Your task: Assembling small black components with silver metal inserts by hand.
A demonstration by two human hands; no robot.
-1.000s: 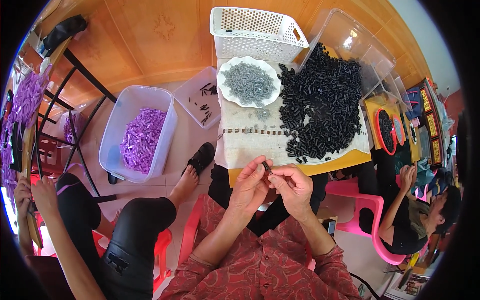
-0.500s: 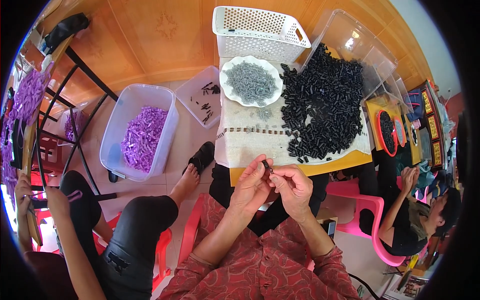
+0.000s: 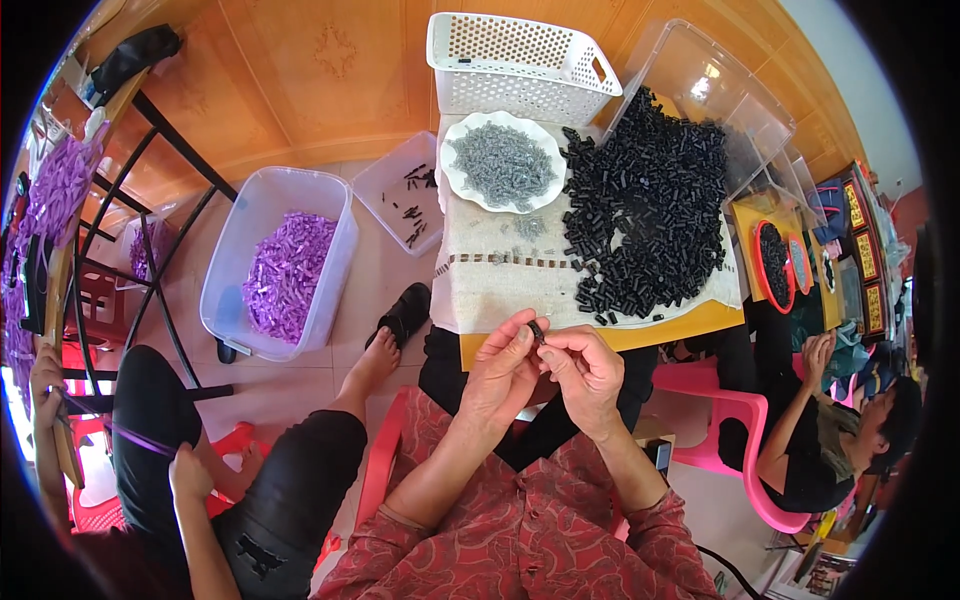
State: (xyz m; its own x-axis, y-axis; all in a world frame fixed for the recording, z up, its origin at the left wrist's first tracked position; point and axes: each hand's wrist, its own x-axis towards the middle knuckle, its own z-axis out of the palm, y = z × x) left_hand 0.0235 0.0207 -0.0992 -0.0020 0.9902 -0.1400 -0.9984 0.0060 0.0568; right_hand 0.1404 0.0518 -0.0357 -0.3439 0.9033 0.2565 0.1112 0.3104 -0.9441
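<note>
Over the table's front edge my two hands meet, fingertips together. My left hand [image 3: 500, 378] pinches a small black plastic cylinder [image 3: 536, 327] between thumb and fingers, tilted. My right hand [image 3: 588, 380] is closed in a pinch at the cylinder's lower end; anything smaller between those fingertips is hidden. Beyond them, a big heap of like black cylinders [image 3: 650, 220] covers the right of the table. A white scalloped plate [image 3: 452, 182] holds many small clear grey pieces [image 3: 500, 162], and a few more lie on the cloth [image 3: 490, 295] below it.
Behind the plate stands a white perforated basket [image 3: 520, 90]; a clear bin [image 3: 745, 75] lies tipped behind the heap. On the floor at left are a tub [image 3: 215, 290] of purple pieces and a clear tray [image 3: 375, 205]. One person sits left, another on a pink chair [image 3: 745, 440] right.
My hands stay almost in place, with the right fingertips slightly closer to the black cylinder. At left, the other person's hand has dropped and draws out a purple strip.
</note>
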